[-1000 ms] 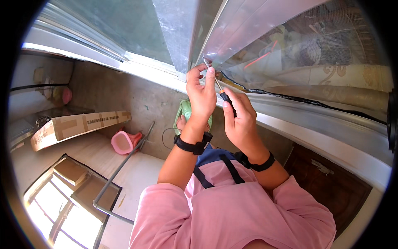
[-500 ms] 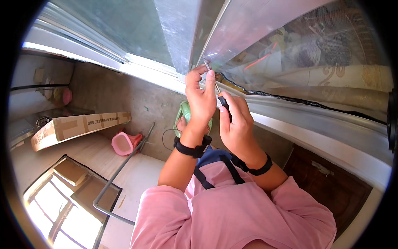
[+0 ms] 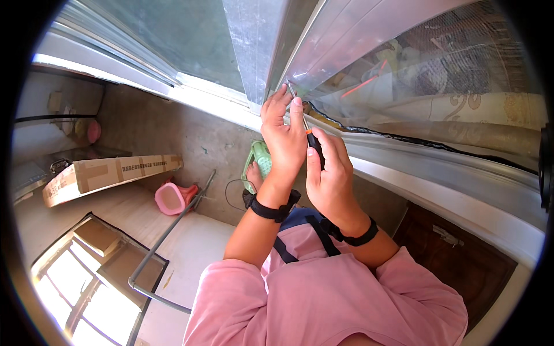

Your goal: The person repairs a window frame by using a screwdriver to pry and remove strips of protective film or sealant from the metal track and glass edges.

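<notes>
Head view: your right hand [image 3: 332, 170] has its grip wrapped around the black-and-orange handle of the screwdriver [image 3: 313, 139], whose tip points far, toward the near corner of the pale metal frame [image 3: 346, 40]. Your left hand [image 3: 284, 132] curls beside the shaft (whether it pinches, I cannot tell). You seem to be working at that corner; the next move calls for a steady, aligned shaft. At left, a carton [image 3: 115, 173] bears dark printing.

Bright light filled a paned window [image 3: 111, 308] set in a pale wall [image 3: 193, 239]; the floor [image 3: 184, 127] was dull grey-brown.
</notes>
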`<move>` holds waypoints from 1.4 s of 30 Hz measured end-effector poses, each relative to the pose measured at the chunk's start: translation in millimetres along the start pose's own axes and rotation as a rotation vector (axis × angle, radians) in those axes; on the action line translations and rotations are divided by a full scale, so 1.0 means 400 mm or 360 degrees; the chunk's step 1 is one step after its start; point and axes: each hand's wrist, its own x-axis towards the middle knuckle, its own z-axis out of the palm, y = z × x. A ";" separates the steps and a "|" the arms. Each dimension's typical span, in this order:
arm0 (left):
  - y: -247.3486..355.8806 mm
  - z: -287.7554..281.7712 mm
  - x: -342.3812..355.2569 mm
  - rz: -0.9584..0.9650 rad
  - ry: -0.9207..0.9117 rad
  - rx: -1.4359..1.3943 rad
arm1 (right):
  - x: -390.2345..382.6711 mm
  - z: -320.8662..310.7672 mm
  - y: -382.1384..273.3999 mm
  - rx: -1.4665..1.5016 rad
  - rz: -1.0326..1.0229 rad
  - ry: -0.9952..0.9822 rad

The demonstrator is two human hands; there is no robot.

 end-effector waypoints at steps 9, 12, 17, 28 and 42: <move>0.010 -0.004 0.006 -0.0160 -0.0026 -0.0065 | -0.002 0.015 -0.022 -0.0003 0.0160 0.0027; -0.010 -0.008 0.014 -0.0287 -0.0052 -0.0128 | 0.007 0.025 -0.007 -0.0018 0.0027 0.0064; -0.029 -0.019 -0.002 -0.0311 -0.0110 -0.0189 | 0.004 0.024 -0.004 0.0001 0.0023 -0.0001; -0.023 -0.008 -0.017 -0.0176 -0.0124 -0.0206 | -0.017 0.020 0.005 0.0118 0.0116 0.0069; -0.035 -0.004 -0.013 -0.0189 -0.0107 -0.0201 | -0.017 0.030 0.018 0.0112 0.0117 0.0079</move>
